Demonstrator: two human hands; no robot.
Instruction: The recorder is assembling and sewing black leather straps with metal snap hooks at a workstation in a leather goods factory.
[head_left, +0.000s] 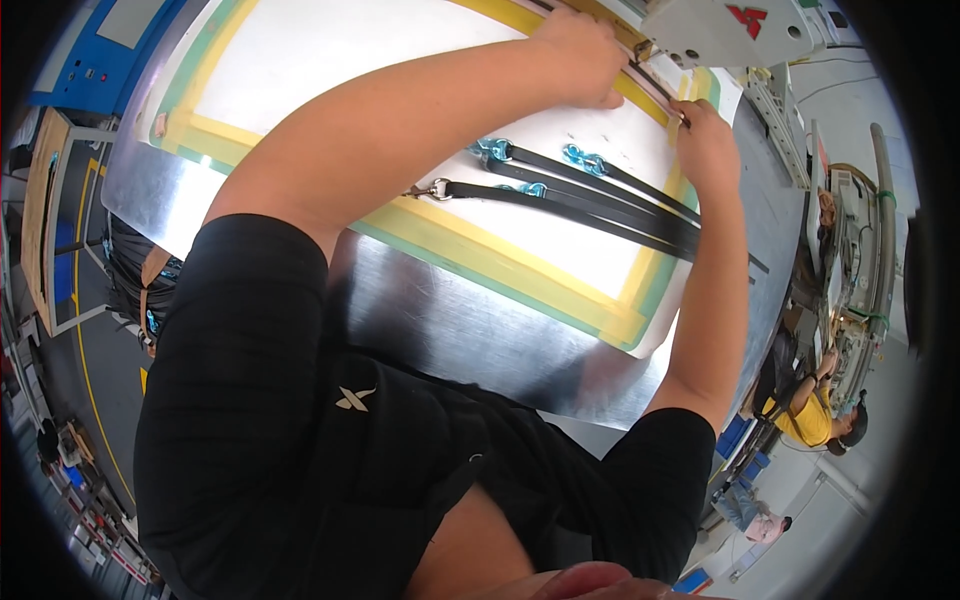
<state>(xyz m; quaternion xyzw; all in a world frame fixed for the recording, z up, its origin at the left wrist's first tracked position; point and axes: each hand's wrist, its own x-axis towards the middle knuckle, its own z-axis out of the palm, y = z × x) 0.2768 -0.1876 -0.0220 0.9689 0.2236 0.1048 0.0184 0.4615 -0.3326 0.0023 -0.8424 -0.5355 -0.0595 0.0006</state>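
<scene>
At the far edge of the white work board, my left hand (585,58) lies curled over a narrow dark strap (652,84) just beside the machine head. Its fingertips are mostly hidden behind the hand. My right hand (706,142) pinches the same strap farther right, thumb and finger closed on it. Nearer to me, several black straps (610,210) lie side by side across the board and pass behind my right forearm. One ends in a metal snap hook (437,189). Others carry rings wrapped in blue film (584,160).
A white machine head (725,32), apparently a sewing machine, overhangs the far right. Yellow and green tape (560,295) borders the board on a shiny metal table (430,310). A blue cabinet (100,55) stands far left, bundled black straps (140,270) below. A person in yellow (808,412) is at right.
</scene>
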